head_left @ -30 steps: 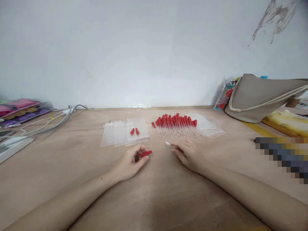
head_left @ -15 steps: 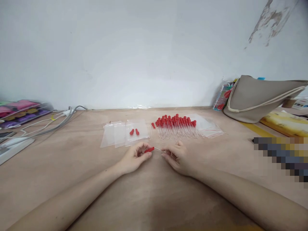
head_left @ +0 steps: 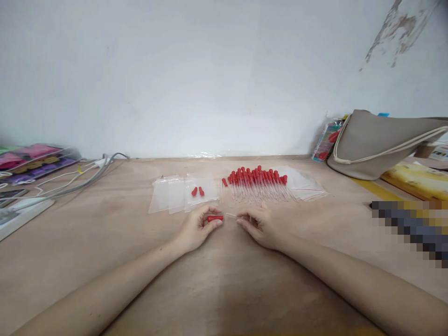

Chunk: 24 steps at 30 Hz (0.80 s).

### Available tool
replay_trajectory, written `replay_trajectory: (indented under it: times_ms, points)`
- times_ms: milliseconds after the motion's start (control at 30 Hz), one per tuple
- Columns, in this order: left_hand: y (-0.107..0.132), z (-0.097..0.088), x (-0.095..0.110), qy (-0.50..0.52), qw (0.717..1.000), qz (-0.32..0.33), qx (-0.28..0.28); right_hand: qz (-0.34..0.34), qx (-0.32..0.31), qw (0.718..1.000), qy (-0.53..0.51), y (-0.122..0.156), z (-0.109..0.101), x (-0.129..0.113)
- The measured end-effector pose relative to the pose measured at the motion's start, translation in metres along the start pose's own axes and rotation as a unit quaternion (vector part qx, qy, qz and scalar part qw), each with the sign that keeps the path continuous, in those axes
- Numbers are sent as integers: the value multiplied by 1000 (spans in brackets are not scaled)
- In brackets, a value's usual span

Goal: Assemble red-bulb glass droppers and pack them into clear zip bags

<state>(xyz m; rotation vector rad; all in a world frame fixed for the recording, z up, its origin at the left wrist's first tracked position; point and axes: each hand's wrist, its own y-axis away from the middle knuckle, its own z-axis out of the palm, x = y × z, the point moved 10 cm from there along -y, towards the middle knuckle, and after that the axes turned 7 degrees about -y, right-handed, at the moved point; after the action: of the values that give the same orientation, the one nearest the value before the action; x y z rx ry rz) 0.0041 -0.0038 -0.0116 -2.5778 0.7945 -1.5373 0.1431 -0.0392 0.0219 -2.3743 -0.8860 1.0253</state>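
Between the thumb and fingers of my left hand [head_left: 196, 229] is a red rubber dropper bulb [head_left: 215, 218], its narrow neck pointing right. My right hand [head_left: 262, 226] pinches a thin clear dropper tube [head_left: 231, 215], whose free end faces the bulb across a small gap. Just beyond, two loose red bulbs [head_left: 198, 191] lie on flat clear plastic bags [head_left: 177, 196]. A row of assembled droppers [head_left: 257, 179], red bulbs toward the wall and clear tubes toward me, sits behind my right hand. One more red bulb [head_left: 224, 182] lies at the row's left end, near some bare tubes.
More clear bags [head_left: 304, 184] lie right of the droppers. At the right stand a grey drawstring bag [head_left: 381, 144] and a yellow packet [head_left: 416, 179]. Cables [head_left: 93, 175], a power strip [head_left: 31, 212] and colourful packets [head_left: 38, 161] occupy the left. A wall [head_left: 210, 93] closes off the back.
The bulb and the tube touched or nearly touched before; a small gap now shows between them. The bulb has turned to lie more level. The view has shifted slightly.
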Motion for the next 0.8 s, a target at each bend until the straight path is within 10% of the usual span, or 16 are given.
replay_trajectory:
  times_ms: [200, 800]
  points:
    - [-1, -10, 13, -135, 990, 31, 34, 11, 2, 1000, -5, -3, -1, -1]
    - [1, 7, 6, 7, 999, -10, -32, -48, -47, 997, -28, -4, 14, -5]
